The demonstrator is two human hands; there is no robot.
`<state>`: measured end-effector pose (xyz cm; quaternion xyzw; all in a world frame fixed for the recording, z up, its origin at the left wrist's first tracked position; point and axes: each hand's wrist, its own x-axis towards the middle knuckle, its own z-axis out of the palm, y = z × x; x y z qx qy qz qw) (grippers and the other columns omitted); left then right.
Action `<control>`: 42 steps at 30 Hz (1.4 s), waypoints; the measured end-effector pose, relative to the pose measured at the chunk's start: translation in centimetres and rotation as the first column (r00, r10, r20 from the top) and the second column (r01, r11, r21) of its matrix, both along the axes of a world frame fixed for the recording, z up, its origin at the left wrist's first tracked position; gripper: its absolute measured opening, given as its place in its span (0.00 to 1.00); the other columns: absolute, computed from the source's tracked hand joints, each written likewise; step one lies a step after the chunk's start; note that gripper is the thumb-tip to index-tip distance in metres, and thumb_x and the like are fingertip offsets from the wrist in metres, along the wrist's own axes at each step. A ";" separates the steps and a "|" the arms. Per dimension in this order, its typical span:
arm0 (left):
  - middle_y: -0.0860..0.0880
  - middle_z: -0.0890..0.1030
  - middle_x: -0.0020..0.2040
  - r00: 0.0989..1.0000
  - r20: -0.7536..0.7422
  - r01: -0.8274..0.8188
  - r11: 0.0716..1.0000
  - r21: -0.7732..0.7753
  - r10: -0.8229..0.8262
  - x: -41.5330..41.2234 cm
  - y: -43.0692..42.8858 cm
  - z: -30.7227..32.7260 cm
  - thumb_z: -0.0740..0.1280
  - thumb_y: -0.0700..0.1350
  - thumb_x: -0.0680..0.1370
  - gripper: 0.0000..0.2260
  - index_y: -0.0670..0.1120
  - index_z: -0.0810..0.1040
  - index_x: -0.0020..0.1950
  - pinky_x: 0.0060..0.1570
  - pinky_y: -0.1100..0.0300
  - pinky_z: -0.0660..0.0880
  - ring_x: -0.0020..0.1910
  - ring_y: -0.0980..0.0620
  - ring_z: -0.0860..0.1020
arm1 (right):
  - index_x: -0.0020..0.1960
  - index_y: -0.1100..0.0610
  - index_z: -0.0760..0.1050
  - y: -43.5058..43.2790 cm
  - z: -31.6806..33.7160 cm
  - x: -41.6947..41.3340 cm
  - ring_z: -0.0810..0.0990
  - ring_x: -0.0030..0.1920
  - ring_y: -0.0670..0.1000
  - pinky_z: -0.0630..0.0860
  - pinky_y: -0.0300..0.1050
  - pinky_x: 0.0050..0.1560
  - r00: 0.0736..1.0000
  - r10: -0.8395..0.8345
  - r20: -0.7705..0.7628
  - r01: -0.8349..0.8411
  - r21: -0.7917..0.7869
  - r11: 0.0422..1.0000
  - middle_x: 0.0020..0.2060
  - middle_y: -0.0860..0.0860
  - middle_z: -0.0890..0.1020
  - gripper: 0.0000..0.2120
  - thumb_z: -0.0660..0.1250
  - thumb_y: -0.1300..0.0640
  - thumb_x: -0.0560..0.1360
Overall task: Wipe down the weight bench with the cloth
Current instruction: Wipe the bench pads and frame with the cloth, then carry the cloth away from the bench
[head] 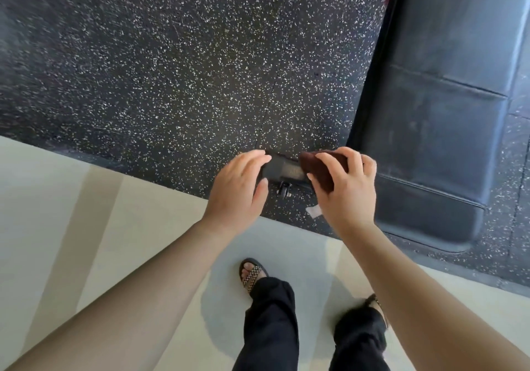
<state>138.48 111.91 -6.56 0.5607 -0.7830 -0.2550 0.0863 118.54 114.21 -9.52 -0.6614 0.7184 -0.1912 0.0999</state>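
The weight bench [436, 118] is a long black padded bench with stitched seams, running along the right side over the speckled floor. My right hand [344, 190] is shut on a dark brown cloth [321, 170], held just left of the bench's near end. A white tag [314, 211] hangs below that hand. My left hand [238, 187] hovers open beside it, fingers spread, above the bench's black foot bar [282, 170] and its small wheel [284, 188].
Black rubber flooring with white specks [172, 69] covers the upper area. Pale smooth floor [86, 213] lies nearer me, meeting the rubber along a diagonal edge. My feet in sandals [252, 273] and black trousers stand on the pale floor.
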 end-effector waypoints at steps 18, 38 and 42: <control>0.46 0.73 0.65 0.983 -0.090 -0.159 0.987 0.005 0.159 6.5 0.0 25.5 0.54 0.49 0.77 0.19 0.44 0.72 0.64 0.65 0.58 0.62 0.65 0.51 0.68 | 0.59 0.50 0.77 0.1 27.0 7.1 0.68 0.58 0.59 0.66 0.43 0.51 0.979 0.010 0.204 -0.027 0.079 0.997 0.58 0.52 0.74 0.17 0.71 0.49 0.72; 0.49 0.70 0.67 0.970 -0.094 -0.229 0.972 -0.056 0.223 8.2 -14.8 35.9 0.53 0.51 0.78 0.20 0.45 0.70 0.66 0.66 0.70 0.53 0.67 0.54 0.64 | 0.60 0.49 0.76 -18.7 35.7 8.8 0.67 0.57 0.59 0.66 0.44 0.50 0.965 0.150 0.216 -0.172 0.087 0.981 0.58 0.51 0.73 0.17 0.69 0.48 0.73; 0.48 0.70 0.67 0.981 -0.061 -0.182 0.983 0.012 0.182 11.5 -21.0 35.1 0.53 0.53 0.77 0.21 0.45 0.71 0.66 0.66 0.66 0.54 0.66 0.54 0.64 | 0.62 0.47 0.75 -23.9 35.8 11.9 0.66 0.59 0.57 0.66 0.44 0.51 0.969 0.146 0.201 -0.179 0.158 0.971 0.59 0.50 0.73 0.17 0.68 0.47 0.74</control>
